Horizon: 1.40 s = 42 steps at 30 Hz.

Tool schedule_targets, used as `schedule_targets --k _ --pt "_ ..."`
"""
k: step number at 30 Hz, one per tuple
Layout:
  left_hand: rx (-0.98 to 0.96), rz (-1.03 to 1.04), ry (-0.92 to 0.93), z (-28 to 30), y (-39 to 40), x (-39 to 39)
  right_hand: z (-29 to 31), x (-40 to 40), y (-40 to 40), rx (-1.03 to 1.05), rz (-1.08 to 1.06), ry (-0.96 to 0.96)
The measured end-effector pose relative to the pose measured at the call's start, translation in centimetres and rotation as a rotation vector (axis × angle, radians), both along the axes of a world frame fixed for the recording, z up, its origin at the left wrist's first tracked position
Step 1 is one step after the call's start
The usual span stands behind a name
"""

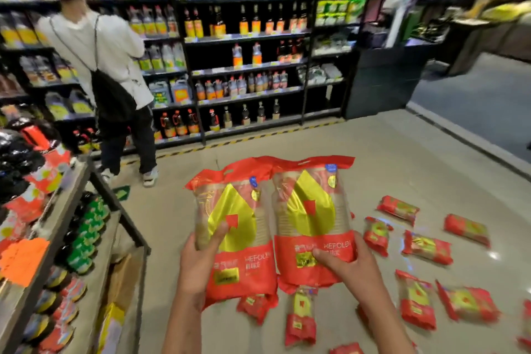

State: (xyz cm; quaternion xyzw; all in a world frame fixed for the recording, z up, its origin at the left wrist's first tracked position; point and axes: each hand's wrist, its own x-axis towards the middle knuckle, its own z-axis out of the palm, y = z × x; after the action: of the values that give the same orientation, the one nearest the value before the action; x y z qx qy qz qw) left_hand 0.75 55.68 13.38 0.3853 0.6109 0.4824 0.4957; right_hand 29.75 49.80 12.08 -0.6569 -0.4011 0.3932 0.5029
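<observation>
Your left hand (198, 259) grips left pack (232, 236), right hand (344, 264) grips right pack (313, 221), both held side by side above the floor (402, 158); keep thumbs on front, carry them level

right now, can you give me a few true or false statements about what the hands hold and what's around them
1. The left hand grips the left pack, red and gold. True.
2. The right hand holds nothing. False: it grips the right pack.
3. Loose packs lie on the floor to the right. True.
4. The back shelves carry only boxes. False: they carry mostly bottles.
5. A person in a white top stands at the shelves on the left. True.
</observation>
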Motion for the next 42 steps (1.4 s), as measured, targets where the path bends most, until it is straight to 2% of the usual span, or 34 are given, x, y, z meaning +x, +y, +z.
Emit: schedule_targets --k 6,10,19,27,30,36,42 --pt "0.070 -0.238 0.036 2.1 4.2 4.3 2.3 1.4 -3.6 0.082 -0.272 0.034" --pt "0.110 -0.463 0.050 2.8 5.0 9.3 2.4 2.0 -8.3 0.056 -0.520 0.037" --pt "0.091 -1.064 0.005 2.1 -3.8 20.3 3.7 1.5 -25.6 0.051 -1.007 -0.004" --pt "0.171 -1.408 -0.039 4.0 -20.2 28.9 4.5 1.6 -43.6 0.069 -1.323 -0.038" --pt "0.227 -1.482 -0.053 4.5 -28.6 31.7 5.0 1.8 -51.8 0.067 -1.398 -0.048" --pt "0.203 -1.620 -0.079 2.6 -46.2 35.9 4.7 1.3 -69.0 -0.017 -1.581 -0.120" --pt "0.213 -1.811 -0.046 2.6 -62.3 40.0 2.6 -0.9 -82.5 0.021 -1.785 -0.009"
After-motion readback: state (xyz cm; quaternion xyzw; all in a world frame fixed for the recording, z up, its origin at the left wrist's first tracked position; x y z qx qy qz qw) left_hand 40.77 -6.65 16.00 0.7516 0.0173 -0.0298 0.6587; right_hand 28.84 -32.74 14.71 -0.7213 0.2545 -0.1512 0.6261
